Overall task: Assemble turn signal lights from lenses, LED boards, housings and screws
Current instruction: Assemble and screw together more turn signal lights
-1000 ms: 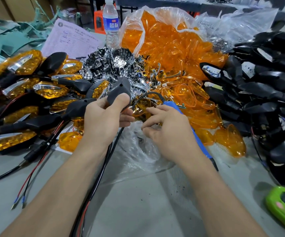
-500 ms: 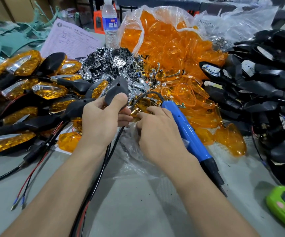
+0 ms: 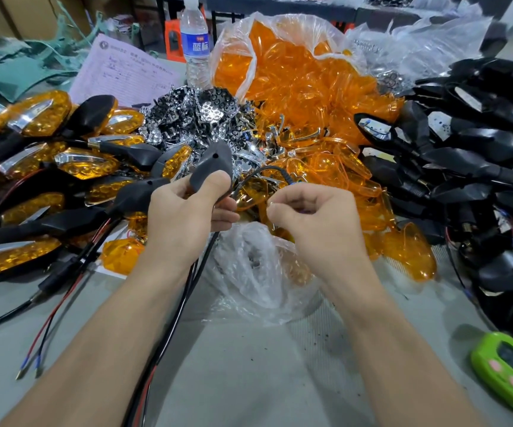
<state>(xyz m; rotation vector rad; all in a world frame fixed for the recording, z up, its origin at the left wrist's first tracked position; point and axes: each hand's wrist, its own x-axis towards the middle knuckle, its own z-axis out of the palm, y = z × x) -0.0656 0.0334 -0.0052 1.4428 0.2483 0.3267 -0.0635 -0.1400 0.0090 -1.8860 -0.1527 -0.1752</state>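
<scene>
A grey housing (image 3: 215, 167) was gripped in the left hand (image 3: 184, 223) above the middle of the tabletop (image 3: 249, 365). The right hand (image 3: 313, 220) was curled just beside it; what it held could not be told.

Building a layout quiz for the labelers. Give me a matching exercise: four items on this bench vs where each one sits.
Things:
1. water bottle
2. green device
3. dark housing
4. bag of orange lenses

Places:
A. near right corner of the table
B. gripped in the left hand
C. far centre, open and spilling toward the hands
D. standing upright at the far edge, beside the pink paper

Pairs: 1-D, 2-A, 3-B, 4-C
</scene>
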